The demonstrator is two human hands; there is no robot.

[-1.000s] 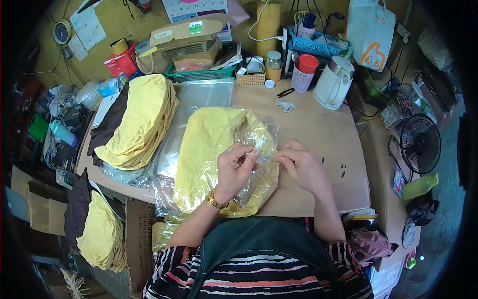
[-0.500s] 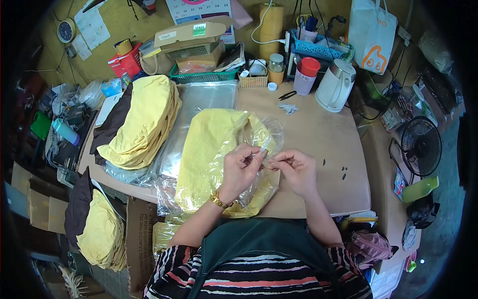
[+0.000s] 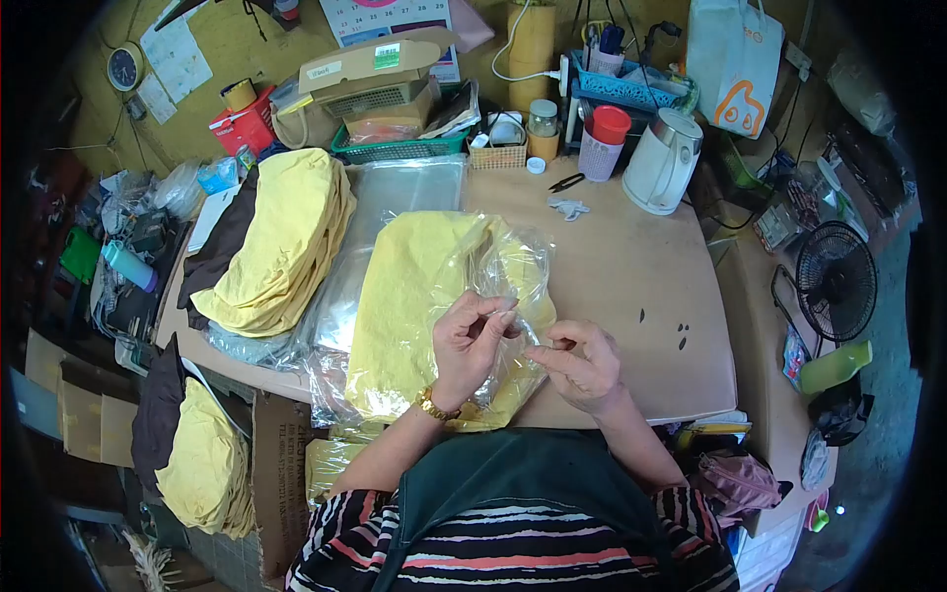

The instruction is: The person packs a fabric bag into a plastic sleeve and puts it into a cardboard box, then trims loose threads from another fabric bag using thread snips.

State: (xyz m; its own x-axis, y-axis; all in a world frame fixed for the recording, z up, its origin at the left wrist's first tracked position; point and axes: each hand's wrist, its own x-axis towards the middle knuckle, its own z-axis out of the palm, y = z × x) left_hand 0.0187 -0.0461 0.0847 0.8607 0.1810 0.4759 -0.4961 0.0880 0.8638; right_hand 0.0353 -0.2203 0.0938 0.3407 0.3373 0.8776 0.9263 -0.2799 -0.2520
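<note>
A folded yellow cloth item (image 3: 400, 296) lies inside a clear plastic bag (image 3: 515, 259) on the table in front of me. My left hand (image 3: 466, 347), with a gold watch at the wrist, is closed over the bag's right part, and its thumb and forefinger pinch the clear plastic. Just to the right, my right hand (image 3: 584, 367) is closed in a pinch near the bag's edge. Whatever lies between its fingertips is too thin and small to make out.
Yellow cloth pieces (image 3: 286, 237) are piled at the left beside flat clear plastic bags (image 3: 404, 197). Black thread snips (image 3: 567, 184), a crumpled white scrap (image 3: 569, 208), a purple cup (image 3: 599, 156) and a white kettle (image 3: 661, 163) stand or lie toward the back right.
My right hand has turned and moved slightly down, its fingertips now lower than my left hand's. My left hand has shifted slightly left and down. The view has tilted slightly.
</note>
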